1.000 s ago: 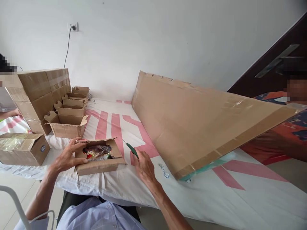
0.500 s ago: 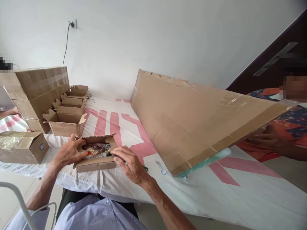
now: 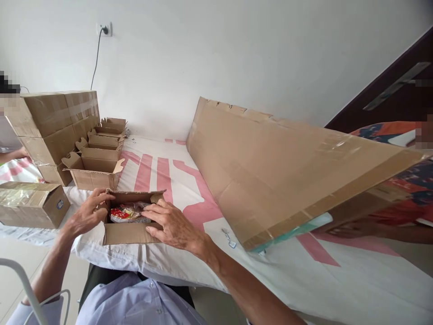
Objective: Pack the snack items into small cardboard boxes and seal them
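A small open cardboard box [image 3: 130,234] sits at the front edge of the cloth-covered table. Inside it lies a shiny plastic packet [image 3: 125,213], red and white with printing. My left hand [image 3: 88,212] is closed on the box's left end, fingers at the rim and thumb lower down. From the right, my right hand [image 3: 172,224] reaches across the box. Its fingers are stretched out, with the fingertips on the packet and the thumb by the front flap. Part of the packet is hidden beneath these fingers.
Several open cardboard boxes [image 3: 96,180] stand in a row at back left, beside stacked closed cartons [image 3: 54,126]. A taped box [image 3: 30,205] lies at left. A large tilted carton [image 3: 287,176] fills the right. Another person's hand [image 3: 348,227] is beside it.
My left hand has drawn back from inside the box to its left end. My right hand has moved left over the packet, whose red part shows more. The front flap leans further outward.
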The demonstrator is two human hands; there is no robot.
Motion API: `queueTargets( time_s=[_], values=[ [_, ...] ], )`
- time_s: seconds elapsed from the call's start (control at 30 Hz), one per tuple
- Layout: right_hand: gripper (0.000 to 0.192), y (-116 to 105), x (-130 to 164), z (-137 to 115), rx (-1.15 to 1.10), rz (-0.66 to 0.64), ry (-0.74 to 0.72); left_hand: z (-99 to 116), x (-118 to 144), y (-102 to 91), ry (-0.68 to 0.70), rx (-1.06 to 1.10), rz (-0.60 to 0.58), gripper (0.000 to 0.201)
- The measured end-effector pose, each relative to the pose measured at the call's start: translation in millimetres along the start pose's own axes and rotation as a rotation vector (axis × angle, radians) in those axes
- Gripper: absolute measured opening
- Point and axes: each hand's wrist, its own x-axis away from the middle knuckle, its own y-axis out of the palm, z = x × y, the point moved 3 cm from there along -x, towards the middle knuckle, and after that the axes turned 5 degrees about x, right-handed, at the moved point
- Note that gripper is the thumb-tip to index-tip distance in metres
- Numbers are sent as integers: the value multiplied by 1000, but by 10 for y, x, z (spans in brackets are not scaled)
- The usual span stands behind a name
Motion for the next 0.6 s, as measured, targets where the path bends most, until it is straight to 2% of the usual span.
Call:
queueTargets(
  time_s=[0.17,0.27,0.37,0.47,0.53,0.6],
  values=[
    [40,-188,-96,124,189,-115,66,-80,37,19,-39,-66,37,57],
    [33,-317,11,250,254,-129,127,-161,114,9,-42,-79,33,70],
    [23,-348,102,304,237,-95,150,-122,158,-15,-23,-218,82,75],
    [25,-280,86,259,140,-15,166,113,146,-31,88,-417,97,51],
    [35,-201,25,215,73,8,196,302,124,-30,165,-531,79,30],
    [49,-116,-43,199,15,-18,254,445,104,-24,203,-598,74,17]
  ],
)
